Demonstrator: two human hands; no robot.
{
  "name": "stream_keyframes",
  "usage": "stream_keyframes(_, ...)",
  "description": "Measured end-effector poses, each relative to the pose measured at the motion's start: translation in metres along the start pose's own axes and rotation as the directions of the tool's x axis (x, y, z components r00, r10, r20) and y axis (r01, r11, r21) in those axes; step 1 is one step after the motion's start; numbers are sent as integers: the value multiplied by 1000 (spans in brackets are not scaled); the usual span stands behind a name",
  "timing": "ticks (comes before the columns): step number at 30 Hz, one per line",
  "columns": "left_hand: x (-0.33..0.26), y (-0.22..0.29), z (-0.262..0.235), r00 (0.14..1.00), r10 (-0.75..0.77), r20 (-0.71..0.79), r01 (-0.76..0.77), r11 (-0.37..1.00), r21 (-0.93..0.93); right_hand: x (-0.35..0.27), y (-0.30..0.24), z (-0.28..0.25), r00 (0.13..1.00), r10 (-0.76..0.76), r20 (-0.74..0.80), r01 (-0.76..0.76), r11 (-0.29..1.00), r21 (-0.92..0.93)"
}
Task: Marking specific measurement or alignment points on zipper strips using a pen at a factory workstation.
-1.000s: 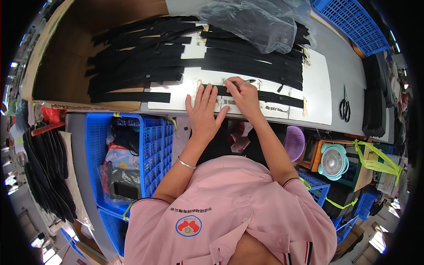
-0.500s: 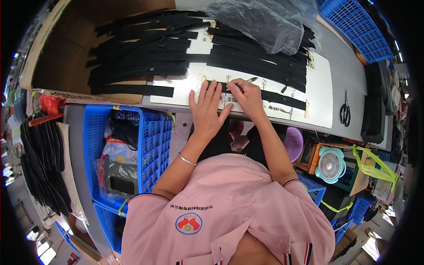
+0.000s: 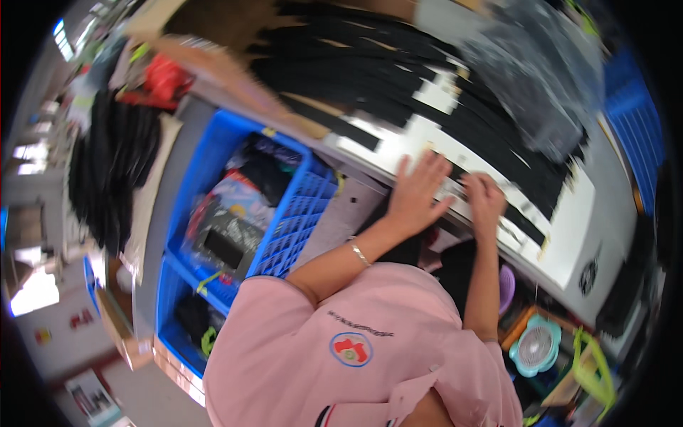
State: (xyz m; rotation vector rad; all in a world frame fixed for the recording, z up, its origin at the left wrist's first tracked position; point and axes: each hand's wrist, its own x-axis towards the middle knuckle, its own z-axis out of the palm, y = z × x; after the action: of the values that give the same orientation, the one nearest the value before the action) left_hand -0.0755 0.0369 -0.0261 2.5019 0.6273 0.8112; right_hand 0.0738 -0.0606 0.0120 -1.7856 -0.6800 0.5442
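Note:
Motion blurs the picture. A single black fabric strip (image 3: 525, 224) lies along the near side of a white board (image 3: 569, 245) on the table. My left hand (image 3: 418, 198) rests flat over the strip's left part, fingers stretched out. Close to its right, my right hand (image 3: 486, 203) has its fingers curled together above the strip; the pen it pinched in the earlier frame is hard to make out in the blur. Many more black strips (image 3: 348, 67) lie in rows beyond my hands. Another short strip end (image 3: 359, 134) sticks out to the left of my left hand.
Clear plastic wrap (image 3: 530, 85) covers the strips at far right. Black scissors (image 3: 588, 276) lie on the table's right. A cardboard box (image 3: 228, 78) borders the left side. Below stand a blue crate (image 3: 295, 224) of packed items and a turquoise fan (image 3: 535, 346).
The whole view has swung, tilting the table and moving it rightward in the picture. My hands keep their places on the strip, the left flat and the right with curled fingers.

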Motion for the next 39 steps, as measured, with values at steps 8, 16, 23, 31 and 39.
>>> stream_keyframes(8, 0, 5, -1, 996, -6, -85, 3, 999, -40, -7, 56, -73, 936, -182, -300, 94, 954, -286)
stream_keyframes(16, 3, 9, -4, 996, -50, 76, 59, 990, -129, -13, 70, -83, 915, -86, -395, 1, 977, -211)
stream_keyframes(23, 21, 36, -3, 997, 76, -16, -78, 983, -168, -12, 33, -54, 930, -109, -352, 65, 989, -132)
stream_keyframes(31, 53, 69, 49, 984, 166, -56, -175, 912, -370, -12, 36, -60, 897, -220, -382, 146, 966, -213)
stream_keyframes(39, 54, 68, 52, 992, 119, -40, -126, 935, -331, -10, 33, -59, 906, -273, -322, 144, 916, -374)
